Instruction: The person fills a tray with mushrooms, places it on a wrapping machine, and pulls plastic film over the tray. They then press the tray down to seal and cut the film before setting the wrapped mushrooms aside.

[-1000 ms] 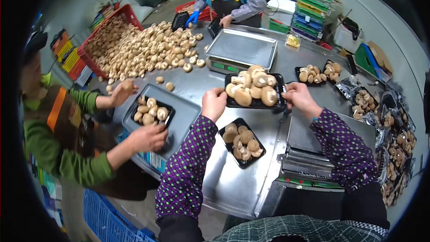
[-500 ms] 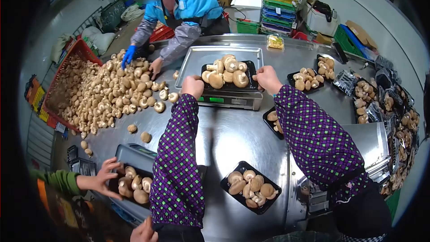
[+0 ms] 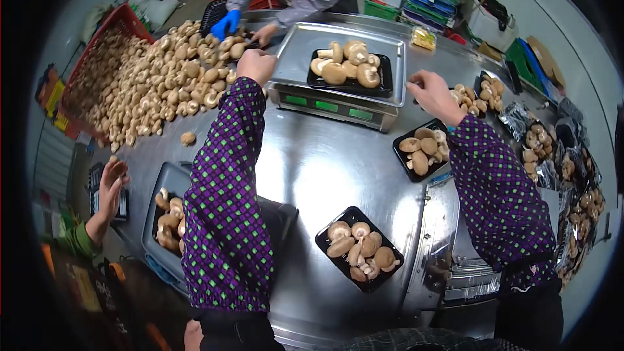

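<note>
A black tray of brown mushrooms rests on the metal platform of the weighing scale, whose green displays are lit. My left hand is left of the scale, at the right edge of the loose mushroom pile. Its fingers are curled, and the hand hides whatever may be in them. Just off the scale's right side is my right hand, thumb and fingers apart with nothing in them. Below it lies another filled mushroom tray. A further mushroom tray sits near the front.
Opposite, a co-worker's blue-gloved hand and bare hand work at the pile. A red crate spills mushrooms at left. Another person's raised hand is near a grey scale with a mushroom tray. Wrapped mushroom packs crowd the right side.
Both my hands have let go of the tray on the scale. My left hand has moved to the pile's edge, my right slightly away rightward. The left neighbour's hand has lifted off their tray.
</note>
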Action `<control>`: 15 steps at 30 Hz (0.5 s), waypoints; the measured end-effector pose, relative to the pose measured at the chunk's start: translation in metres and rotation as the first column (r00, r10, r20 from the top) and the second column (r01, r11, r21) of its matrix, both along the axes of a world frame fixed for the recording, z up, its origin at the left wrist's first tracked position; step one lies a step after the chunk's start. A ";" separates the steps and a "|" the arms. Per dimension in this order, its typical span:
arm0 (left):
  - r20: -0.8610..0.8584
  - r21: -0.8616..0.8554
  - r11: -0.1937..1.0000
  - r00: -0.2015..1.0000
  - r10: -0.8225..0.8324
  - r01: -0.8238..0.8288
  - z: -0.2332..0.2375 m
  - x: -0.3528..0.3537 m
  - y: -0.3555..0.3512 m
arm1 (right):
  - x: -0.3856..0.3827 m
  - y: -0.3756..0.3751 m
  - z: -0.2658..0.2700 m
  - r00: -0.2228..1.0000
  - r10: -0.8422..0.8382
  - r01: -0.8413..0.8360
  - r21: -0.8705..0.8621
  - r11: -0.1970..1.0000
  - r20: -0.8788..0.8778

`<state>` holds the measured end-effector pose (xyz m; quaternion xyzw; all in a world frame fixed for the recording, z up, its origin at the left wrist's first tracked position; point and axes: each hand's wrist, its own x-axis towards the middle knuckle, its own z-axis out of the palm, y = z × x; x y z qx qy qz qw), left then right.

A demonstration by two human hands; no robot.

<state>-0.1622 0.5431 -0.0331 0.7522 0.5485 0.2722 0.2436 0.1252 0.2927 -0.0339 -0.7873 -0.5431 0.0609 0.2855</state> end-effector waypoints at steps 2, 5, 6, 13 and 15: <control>-0.016 0.007 1.000 1.000 -0.002 0.002 0.006 -0.014 -0.001 | -0.005 -0.011 0.006 0.999 0.015 -0.014 0.004 1.000 -0.040; 0.040 -0.037 0.999 0.999 -0.001 0.003 0.011 -0.028 -0.013 | -0.010 -0.020 0.007 0.968 -0.021 0.013 -0.035 0.999 -0.251; 0.050 -0.040 0.999 0.999 0.011 -0.009 0.011 -0.031 -0.018 | -0.014 -0.022 0.010 0.970 -0.010 0.001 -0.038 0.999 -0.241; 0.042 0.024 0.999 0.998 0.042 -0.043 0.008 -0.053 -0.033 | -0.030 -0.014 0.010 0.964 -0.031 0.009 -0.086 0.996 -0.264; 0.037 0.035 0.999 0.999 0.040 -0.042 0.009 -0.052 -0.034 | -0.031 -0.008 0.010 0.964 -0.044 0.020 -0.094 0.995 -0.261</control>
